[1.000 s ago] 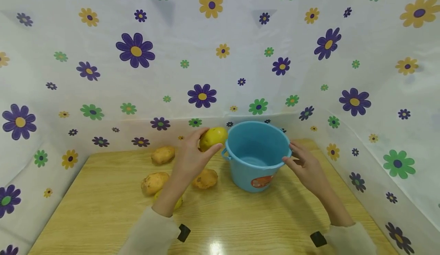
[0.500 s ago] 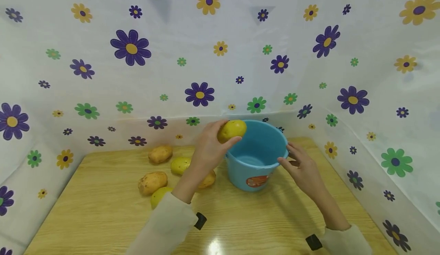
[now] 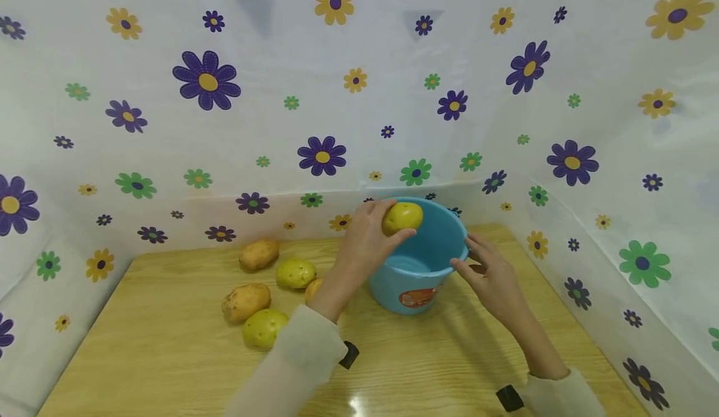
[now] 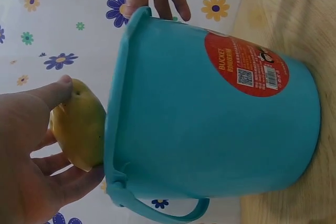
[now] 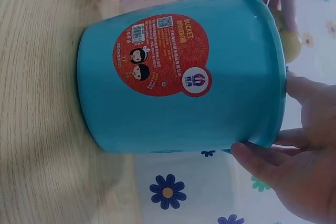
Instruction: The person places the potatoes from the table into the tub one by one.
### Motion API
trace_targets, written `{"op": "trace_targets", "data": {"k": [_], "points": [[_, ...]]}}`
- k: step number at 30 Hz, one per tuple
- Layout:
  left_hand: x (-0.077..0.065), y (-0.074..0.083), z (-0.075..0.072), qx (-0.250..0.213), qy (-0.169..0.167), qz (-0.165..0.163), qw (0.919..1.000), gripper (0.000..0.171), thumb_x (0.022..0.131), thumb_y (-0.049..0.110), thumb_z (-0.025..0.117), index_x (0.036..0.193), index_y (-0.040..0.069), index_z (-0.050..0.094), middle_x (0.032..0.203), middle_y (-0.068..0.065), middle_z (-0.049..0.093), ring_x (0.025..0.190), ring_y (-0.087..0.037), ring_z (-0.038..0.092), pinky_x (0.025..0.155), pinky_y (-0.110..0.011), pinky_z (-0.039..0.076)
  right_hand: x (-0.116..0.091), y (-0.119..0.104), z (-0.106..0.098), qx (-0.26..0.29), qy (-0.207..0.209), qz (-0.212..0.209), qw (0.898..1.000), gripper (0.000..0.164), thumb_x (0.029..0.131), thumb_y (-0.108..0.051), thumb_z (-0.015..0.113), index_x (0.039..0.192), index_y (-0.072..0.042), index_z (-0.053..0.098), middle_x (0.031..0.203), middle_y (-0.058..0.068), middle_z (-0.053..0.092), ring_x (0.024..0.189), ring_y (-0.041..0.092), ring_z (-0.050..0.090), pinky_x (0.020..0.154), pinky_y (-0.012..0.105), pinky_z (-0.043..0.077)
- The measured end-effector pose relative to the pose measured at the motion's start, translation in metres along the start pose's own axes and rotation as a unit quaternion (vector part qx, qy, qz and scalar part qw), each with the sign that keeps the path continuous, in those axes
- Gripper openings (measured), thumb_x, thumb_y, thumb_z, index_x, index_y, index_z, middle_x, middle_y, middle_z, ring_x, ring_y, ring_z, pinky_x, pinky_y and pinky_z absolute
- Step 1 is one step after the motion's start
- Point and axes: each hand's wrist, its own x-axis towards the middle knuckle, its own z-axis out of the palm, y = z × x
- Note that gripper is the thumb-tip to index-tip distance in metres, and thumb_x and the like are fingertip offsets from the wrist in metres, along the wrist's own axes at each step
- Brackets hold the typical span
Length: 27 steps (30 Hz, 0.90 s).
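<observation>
My left hand (image 3: 367, 237) grips a smooth yellow-green potato (image 3: 405, 217) between thumb and fingers, above the left part of the bucket's opening in the head view. The light-blue plastic bucket (image 3: 387, 289) stands upright, a red label on its front. From the left wrist, the potato (image 4: 81, 124) shows at the rim, dimpled near the thumb tip. On the bucket's right side, my right hand (image 3: 494, 276) holds the rim, and the right wrist view has its thumb and fingers on either side of that rim. The bucket's visible floor in the head view is bare.
Left of the bucket lie two brown potatoes (image 3: 246, 303) and two yellow-green ones (image 3: 296, 273). A further brown potato (image 3: 313, 289) is partly hidden behind my left forearm. Flower-print sheeting (image 3: 258, 123) walls the wooden table (image 3: 163, 342) at back and sides.
My left hand has carried the potato rightward from beside the bucket to above its opening. The right hand keeps its place on the rim.
</observation>
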Motion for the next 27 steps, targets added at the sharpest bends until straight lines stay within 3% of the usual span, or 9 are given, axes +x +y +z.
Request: {"op": "trace_targets", "data": {"k": [8, 22, 27], "points": [[0.002, -0.006, 0.014, 0.049, -0.002, 0.016, 0.9987, 0.066, 0.094, 0.045, 0.076, 0.147, 0.011, 0.055, 0.144, -0.013, 0.054, 0.129, -0.029, 0.053, 0.105, -0.043, 0.052, 0.0, 0.001, 0.0, 0.002, -0.005, 0.005, 1.0, 0.059, 0.103, -0.018, 0.067, 0.148, 0.013, 0.045, 0.154, 0.029, 0.041, 0.125, 0.047, 0.059, 0.091, 0.046, 0.058], [0.003, -0.013, 0.028, 0.089, -0.011, 0.026, 0.9956, 0.066, 0.093, 0.045, 0.077, 0.146, 0.011, 0.057, 0.14, -0.011, 0.057, 0.128, -0.029, 0.051, 0.102, -0.042, 0.054, 0.0, 0.001, -0.001, -0.004, -0.006, 0.005, 1.0, 0.059, 0.103, -0.018, 0.067, 0.148, 0.013, 0.045, 0.155, 0.028, 0.041, 0.125, 0.047, 0.06, 0.091, 0.047, 0.058], [0.004, -0.014, 0.029, 0.097, -0.011, 0.026, 0.9948, 0.067, 0.093, 0.045, 0.077, 0.146, 0.01, 0.056, 0.143, -0.012, 0.056, 0.134, -0.03, 0.05, 0.107, -0.046, 0.05, 0.001, 0.002, -0.001, 0.002, -0.01, 0.009, 1.0, 0.06, 0.103, -0.018, 0.068, 0.148, 0.013, 0.044, 0.155, 0.028, 0.041, 0.125, 0.046, 0.06, 0.091, 0.046, 0.058]]}}
